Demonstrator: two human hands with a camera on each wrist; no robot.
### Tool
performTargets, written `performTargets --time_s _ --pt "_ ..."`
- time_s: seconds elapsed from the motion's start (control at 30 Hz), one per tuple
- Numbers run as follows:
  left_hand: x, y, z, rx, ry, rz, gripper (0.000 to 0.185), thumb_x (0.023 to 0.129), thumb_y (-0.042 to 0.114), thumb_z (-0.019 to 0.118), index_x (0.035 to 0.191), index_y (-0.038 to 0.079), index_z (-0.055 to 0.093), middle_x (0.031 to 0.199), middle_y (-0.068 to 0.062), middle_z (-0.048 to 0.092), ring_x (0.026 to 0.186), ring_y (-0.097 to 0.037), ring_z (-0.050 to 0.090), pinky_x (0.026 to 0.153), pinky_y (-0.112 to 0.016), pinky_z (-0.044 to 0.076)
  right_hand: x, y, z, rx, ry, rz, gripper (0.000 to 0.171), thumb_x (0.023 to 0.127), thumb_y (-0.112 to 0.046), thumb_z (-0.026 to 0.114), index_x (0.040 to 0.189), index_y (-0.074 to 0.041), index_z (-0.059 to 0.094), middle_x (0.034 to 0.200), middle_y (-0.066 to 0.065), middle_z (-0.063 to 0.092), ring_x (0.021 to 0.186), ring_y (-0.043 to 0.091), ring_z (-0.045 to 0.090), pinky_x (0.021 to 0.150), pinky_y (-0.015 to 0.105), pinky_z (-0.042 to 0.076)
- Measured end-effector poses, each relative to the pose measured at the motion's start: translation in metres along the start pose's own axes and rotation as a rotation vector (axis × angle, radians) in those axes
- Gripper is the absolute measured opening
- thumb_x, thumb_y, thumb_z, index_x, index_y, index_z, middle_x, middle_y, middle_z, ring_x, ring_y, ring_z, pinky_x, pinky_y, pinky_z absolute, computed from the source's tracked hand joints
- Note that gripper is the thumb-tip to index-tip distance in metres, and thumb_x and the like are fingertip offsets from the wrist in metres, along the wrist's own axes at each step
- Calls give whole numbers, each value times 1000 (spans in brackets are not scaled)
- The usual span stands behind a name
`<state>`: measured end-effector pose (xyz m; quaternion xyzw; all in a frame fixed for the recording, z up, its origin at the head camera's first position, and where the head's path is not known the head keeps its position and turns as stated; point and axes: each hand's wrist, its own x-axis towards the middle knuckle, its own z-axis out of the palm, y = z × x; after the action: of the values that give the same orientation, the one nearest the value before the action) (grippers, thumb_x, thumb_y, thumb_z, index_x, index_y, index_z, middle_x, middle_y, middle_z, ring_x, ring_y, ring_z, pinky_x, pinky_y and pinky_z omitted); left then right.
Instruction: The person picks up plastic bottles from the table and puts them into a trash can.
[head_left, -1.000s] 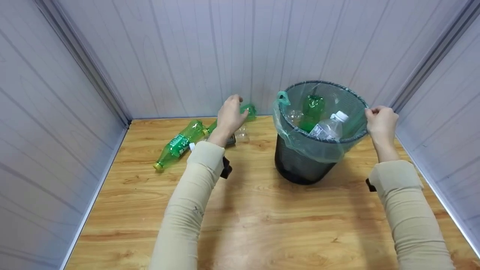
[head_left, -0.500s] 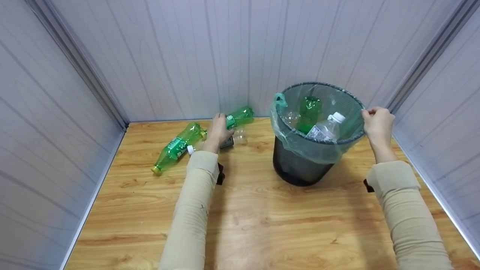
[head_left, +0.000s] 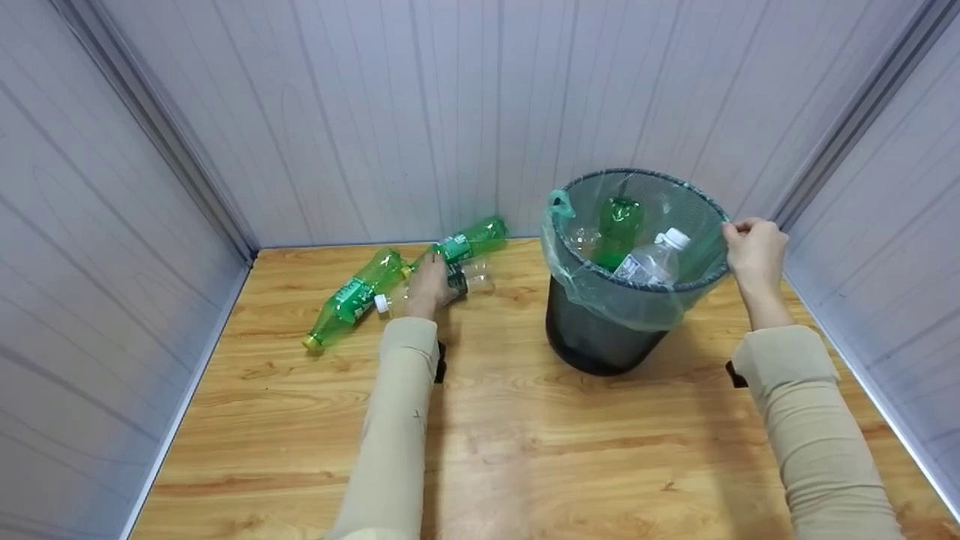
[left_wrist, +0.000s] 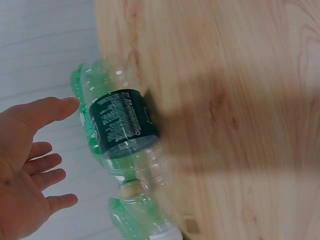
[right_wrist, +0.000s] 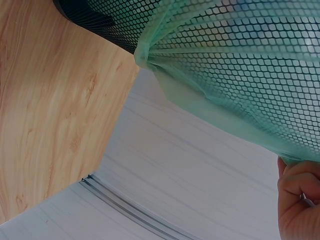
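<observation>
A: Where is the left hand (head_left: 429, 286)?
B: Over the clear bottle (left_wrist: 122, 131) with the dark label, lying on the wooden surface (head_left: 525, 450) beside two green bottles (head_left: 352, 294). Its fingers (left_wrist: 42, 164) are spread and relaxed, the thumb just touching the plastic, nothing gripped.
A: And the right hand (head_left: 754, 247)?
B: Curled fingers pinch the rim of the mesh bin (head_left: 600, 337) and its green liner (right_wrist: 210, 95); bottles already lie inside.
A: So which step is this?
B: Reaching to pick up, I'd say. Next the fingers need to wrap round the labelled middle and lift it across to the bin.
</observation>
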<state>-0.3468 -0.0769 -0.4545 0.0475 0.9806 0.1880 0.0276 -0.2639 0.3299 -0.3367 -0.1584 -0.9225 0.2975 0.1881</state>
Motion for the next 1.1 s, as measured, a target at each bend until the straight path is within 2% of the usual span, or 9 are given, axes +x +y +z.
performTargets --time_s 0.1,0.37,0.6,0.77,0.93,1.03,1.1 --pt "0 -4 4 16 2 -18 70 75 15 70 131 -6 32 131 -22 34 118 -32 37 95 -45 33 1 -1 -1 -2 5 -3 37 91 -22 43 99 11 60 88 23 59 64 18 49 59 27 39" --pt "-1 -13 15 64 12 -28 80 75 17 71 137 -1 24 142 -18 22 129 -31 19 101 -52 18 1 0 -3 9 -6 1 38 91 -22 43 100 11 59 89 23 58 59 12 45 57 26 38" --pt "-1 -20 24 96 -22 -47 88 75 21 71 140 0 16 144 -18 13 131 -33 10 101 -55 14 1 2 -3 17 -20 9 38 91 -22 43 100 11 60 83 18 58 53 5 42 52 20 36" --pt "-3 -22 29 135 -54 -59 92 75 30 70 141 1 11 146 -16 11 132 -32 7 102 -55 8 -1 1 -3 1 -18 19 38 91 -22 43 101 10 60 81 16 59 52 5 42 52 21 36" --pt "-6 -25 34 180 -87 -80 92 77 34 67 141 0 10 144 -17 15 131 -34 10 102 -54 10 0 0 1 -6 -17 24 39 91 -24 43 102 10 60 89 21 59 59 11 45 56 25 38" --pt "-5 -25 36 200 -59 -81 87 77 31 68 140 0 17 139 -20 25 128 -35 21 100 -54 17 1 1 1 -11 -6 23 38 91 -23 44 101 9 60 89 21 59 62 14 46 58 26 38" --pt "-5 -25 37 204 -40 -72 80 75 29 70 136 -1 27 132 -23 32 121 -35 33 97 -53 25 1 1 1 -9 -3 21 38 91 -23 44 101 9 61 89 21 59 62 15 47 59 26 38"
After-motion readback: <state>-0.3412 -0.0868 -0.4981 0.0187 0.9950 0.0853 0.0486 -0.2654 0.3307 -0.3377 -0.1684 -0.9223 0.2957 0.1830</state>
